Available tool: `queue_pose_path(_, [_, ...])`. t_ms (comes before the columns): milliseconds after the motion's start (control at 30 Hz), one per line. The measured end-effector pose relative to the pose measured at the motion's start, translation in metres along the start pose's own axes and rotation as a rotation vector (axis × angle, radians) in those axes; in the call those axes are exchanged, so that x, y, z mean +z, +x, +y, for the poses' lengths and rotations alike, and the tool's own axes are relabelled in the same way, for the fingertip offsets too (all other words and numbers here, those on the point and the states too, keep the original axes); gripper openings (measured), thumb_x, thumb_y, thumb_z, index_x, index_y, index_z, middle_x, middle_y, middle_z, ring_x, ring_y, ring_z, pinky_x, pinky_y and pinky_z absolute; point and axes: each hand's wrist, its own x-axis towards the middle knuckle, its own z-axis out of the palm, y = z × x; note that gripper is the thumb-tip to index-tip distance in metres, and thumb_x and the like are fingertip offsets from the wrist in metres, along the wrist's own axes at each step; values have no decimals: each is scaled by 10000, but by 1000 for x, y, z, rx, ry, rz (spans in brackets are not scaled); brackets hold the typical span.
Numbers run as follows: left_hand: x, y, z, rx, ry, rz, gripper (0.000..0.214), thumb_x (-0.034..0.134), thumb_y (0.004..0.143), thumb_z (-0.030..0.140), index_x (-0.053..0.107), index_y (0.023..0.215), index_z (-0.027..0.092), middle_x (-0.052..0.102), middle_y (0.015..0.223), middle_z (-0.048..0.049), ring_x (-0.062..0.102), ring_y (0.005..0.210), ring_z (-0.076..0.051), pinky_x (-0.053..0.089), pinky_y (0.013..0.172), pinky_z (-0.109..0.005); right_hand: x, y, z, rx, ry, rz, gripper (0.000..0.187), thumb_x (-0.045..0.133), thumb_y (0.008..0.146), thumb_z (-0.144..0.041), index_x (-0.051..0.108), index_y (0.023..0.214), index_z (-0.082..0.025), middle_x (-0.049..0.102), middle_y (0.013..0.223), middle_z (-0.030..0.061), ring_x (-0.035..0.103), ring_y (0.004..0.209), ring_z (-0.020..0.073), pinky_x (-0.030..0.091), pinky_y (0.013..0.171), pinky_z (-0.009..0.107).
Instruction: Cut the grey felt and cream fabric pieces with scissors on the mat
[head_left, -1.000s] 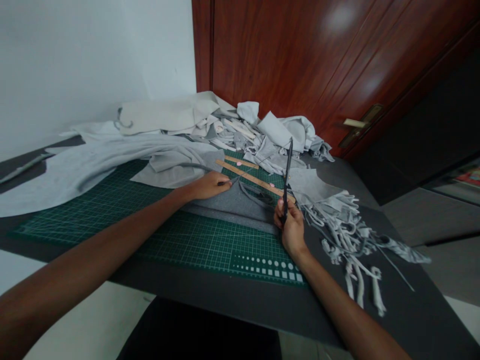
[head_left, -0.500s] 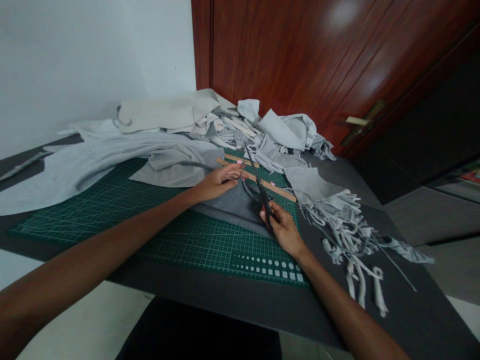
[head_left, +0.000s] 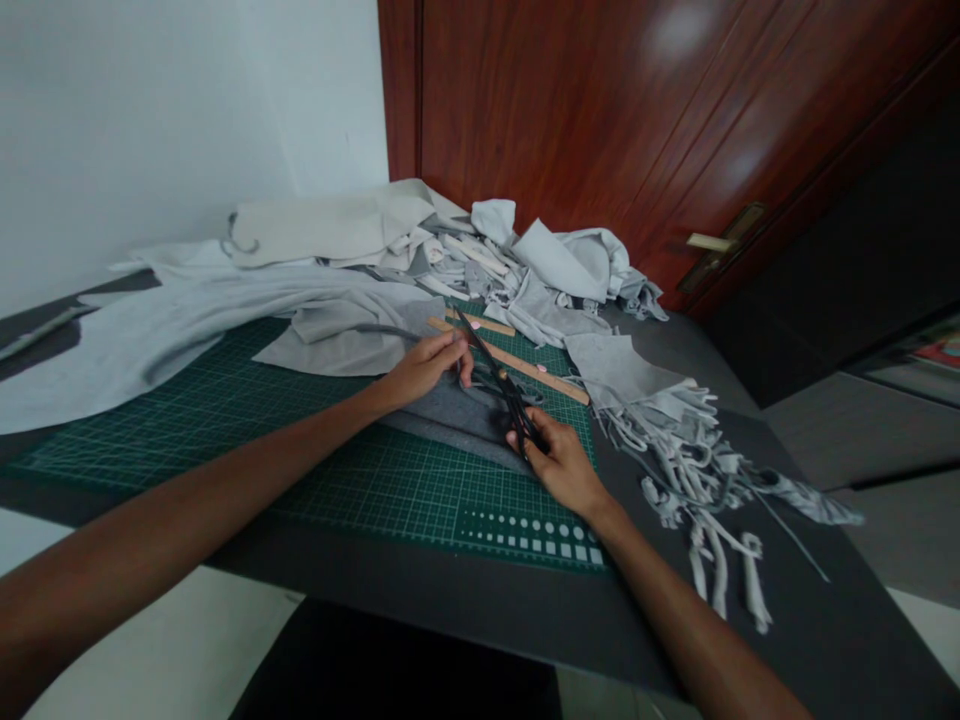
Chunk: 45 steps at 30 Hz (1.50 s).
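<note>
My right hand (head_left: pixel 559 458) is closed around the handles of black scissors (head_left: pixel 513 396), whose blades point away and to the left. My left hand (head_left: pixel 429 370) is pinched on a narrow grey fabric strip (head_left: pixel 382 329), beside the scissor blades. One part of the strip runs left over light grey cloth, and a loop hangs toward the scissors. Below both hands lies a folded dark grey cloth (head_left: pixel 465 425) on the green cutting mat (head_left: pixel 360 480). The exact spot where strip and blades meet is hard to make out.
Two wooden rulers (head_left: pixel 555 382) lie behind the hands, with small pink pieces (head_left: pixel 475 325) near them. Pale fabric (head_left: pixel 330 225) and scraps (head_left: pixel 577 260) are heaped along the back. Cut fabric strips (head_left: pixel 697 450) lie on the right of the dark table (head_left: pixel 420 590).
The scissor blades have swung left toward my left hand. My left hand has shifted slightly left, and its fingers have curled in from a more stretched position.
</note>
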Motion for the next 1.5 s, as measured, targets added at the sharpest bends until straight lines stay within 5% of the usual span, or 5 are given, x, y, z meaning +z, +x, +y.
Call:
queue_pose_path(300, [-4, -3, 7, -153, 12, 46, 437, 429, 1001, 575, 557, 1007, 157, 549, 480, 67, 579, 357, -109, 420, 366, -181, 2, 1, 1, 18, 53, 30, 116, 590, 902, -327, 589, 860, -219, 578, 754, -16, 531, 697, 152, 385, 661, 267])
queue_pose_path(700, [-1, -4, 5, -150, 293, -115, 378, 406, 1020, 358, 564, 737, 163, 547, 433, 56, 487, 391, -56, 394, 499, -169, 5, 7, 18, 215, 718, 321, 420, 695, 805, -569, 447, 742, -235, 281, 624, -82, 215, 480, 71, 179, 401, 213])
queue_pose_path(1500, [-3, -2, 10, -165, 223, -234, 381, 503, 951, 368, 465, 620, 183, 446, 420, 67, 432, 332, -46, 273, 366, -150, 6, 8, 13, 227, 754, 379, 412, 679, 817, -556, 432, 740, -236, 276, 624, -83, 197, 477, 75, 175, 424, 232])
